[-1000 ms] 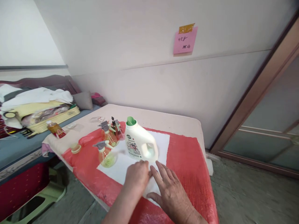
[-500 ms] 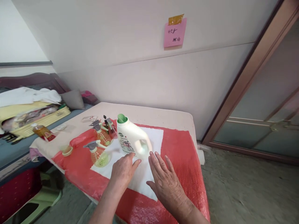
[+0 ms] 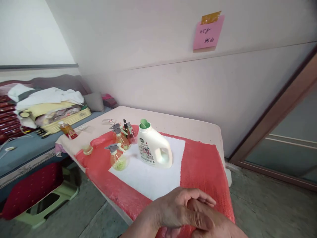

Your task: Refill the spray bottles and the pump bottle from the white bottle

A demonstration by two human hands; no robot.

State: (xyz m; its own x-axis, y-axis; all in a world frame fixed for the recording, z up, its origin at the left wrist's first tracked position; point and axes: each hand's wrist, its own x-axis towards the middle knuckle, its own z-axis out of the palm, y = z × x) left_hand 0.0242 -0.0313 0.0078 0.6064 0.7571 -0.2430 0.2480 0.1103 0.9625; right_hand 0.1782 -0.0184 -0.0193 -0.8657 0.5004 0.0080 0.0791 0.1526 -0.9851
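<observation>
My left hand (image 3: 173,206) is closed around my right hand (image 3: 208,218) at the table's near edge, its thumb and fingers wrapped over the back. The right hand's fingers are mostly hidden under the left. Beyond both hands, apart from them, a cream laundry detergent jug (image 3: 148,145) stands upright on a white sheet (image 3: 158,183). Its green mouth (image 3: 144,124) is uncovered, and its handle faces right. Left of the jug stand a clear spray bottle (image 3: 119,160) with a grey head and light green contents, and another spray bottle (image 3: 123,140) behind it.
Red cloth (image 3: 203,168) lies under the sheet on the table. A small round lid (image 3: 88,150) sits at the left, with an amber bottle (image 3: 68,130) beyond. A red-covered stool (image 3: 34,188) and a bed (image 3: 53,140) stand left. A pink note (image 3: 208,33) hangs on the wall.
Both hands have drawn back from beside the jug and come together, the left over the right. The jug still stands on the sheet. The view has turned left.
</observation>
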